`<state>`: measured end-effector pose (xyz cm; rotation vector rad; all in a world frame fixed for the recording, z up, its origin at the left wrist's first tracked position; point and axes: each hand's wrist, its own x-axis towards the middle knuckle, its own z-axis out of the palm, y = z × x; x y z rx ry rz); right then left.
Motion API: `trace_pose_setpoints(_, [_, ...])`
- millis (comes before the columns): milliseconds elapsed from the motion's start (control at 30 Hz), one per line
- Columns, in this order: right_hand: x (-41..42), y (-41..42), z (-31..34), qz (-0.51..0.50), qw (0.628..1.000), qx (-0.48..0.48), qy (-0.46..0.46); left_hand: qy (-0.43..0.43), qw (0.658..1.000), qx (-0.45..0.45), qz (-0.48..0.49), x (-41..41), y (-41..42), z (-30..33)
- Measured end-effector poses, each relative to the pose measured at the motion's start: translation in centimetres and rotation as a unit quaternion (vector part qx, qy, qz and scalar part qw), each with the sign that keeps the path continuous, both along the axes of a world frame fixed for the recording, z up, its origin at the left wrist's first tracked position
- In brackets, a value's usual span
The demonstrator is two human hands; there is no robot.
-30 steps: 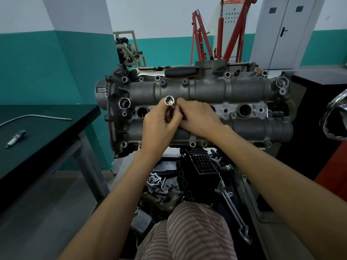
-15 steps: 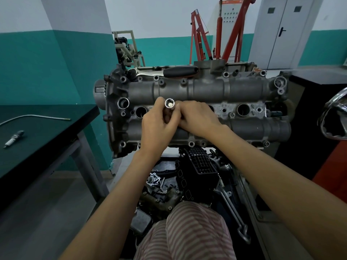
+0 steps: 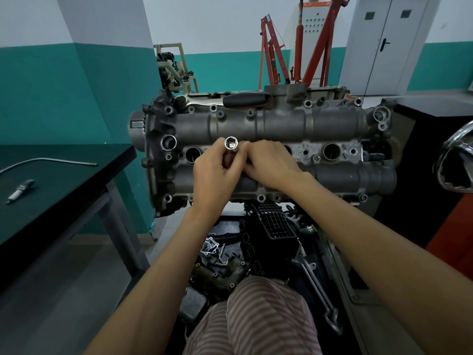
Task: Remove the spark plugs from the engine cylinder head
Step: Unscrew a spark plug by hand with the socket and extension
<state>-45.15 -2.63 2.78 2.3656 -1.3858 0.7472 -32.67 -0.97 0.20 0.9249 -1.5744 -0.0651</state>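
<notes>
A shiny steel tubular socket (image 3: 231, 144) stands over the second plug well of the grey cast-aluminium cylinder head (image 3: 281, 129), pinched by left hand (image 3: 215, 172) and right hand (image 3: 268, 165) (plug unseen). Probably mid-extraction; next, lift straight.

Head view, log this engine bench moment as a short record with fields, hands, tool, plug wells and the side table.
left hand: gripping the socket
right hand: fingers on the socket too
socket: upright, open end toward camera, over the cylinder head
open wells: far left, far right
side table: one spark plug, a bent rod
</notes>
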Motion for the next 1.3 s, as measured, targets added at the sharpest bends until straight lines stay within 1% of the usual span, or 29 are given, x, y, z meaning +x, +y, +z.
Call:
trace_pose_setpoints(133, [-0.10, -0.03, -0.05, 0.016, 1.000, 0.016, -0.014, -0.006, 1.000, 0.000, -0.001, 0.12, 0.07, -0.07])
trace_pose_setpoints(300, [-0.02, 0.09, -0.02, 0.009, 0.999, 0.038, -0.029, 0.006, 1.000, 0.000, -0.019, 0.11, -0.03, -0.22])
trace_pose_setpoints(467, [-0.11, 0.11, 0.01, 0.008, 0.999, 0.016, -0.028, 0.008, 1.000, -0.005, -0.007, 0.16, -0.47, -0.27])
trace_pose_setpoints(600, [-0.02, -0.04, -0.11, 0.003, 1.000, -0.006, -0.001, 0.014, 1.000, -0.021, -0.014, 0.06, -0.33, -0.15])
trace_pose_setpoints(700, [0.01, -0.08, -0.13, 0.008, 1.000, -0.007, -0.001, 0.013, 1.000, -0.018, -0.012, 0.03, -0.41, -0.15])
trace_pose_setpoints(833, [-0.17, 0.06, -0.11, 0.029, 0.999, 0.022, -0.032, -0.001, 1.000, -0.019, -0.012, 0.04, -0.26, -0.21])
trace_pose_setpoints(1000, [-0.05, 0.09, -0.16, 0.014, 0.999, 0.025, -0.025, 0.010, 1.000, -0.006, -0.015, 0.04, -0.10, -0.25])
trace_pose_setpoints(1100, [-0.04, 0.18, -0.07, 0.005, 0.999, 0.023, -0.039, 0.010, 1.000, -0.001, -0.017, 0.10, -0.31, -0.26])
trace_pose_setpoints(1300, [-0.02, 0.06, -0.13, -0.012, 1.000, 0.001, -0.006, 0.006, 1.000, -0.019, -0.020, -0.03, -0.16, 0.07])
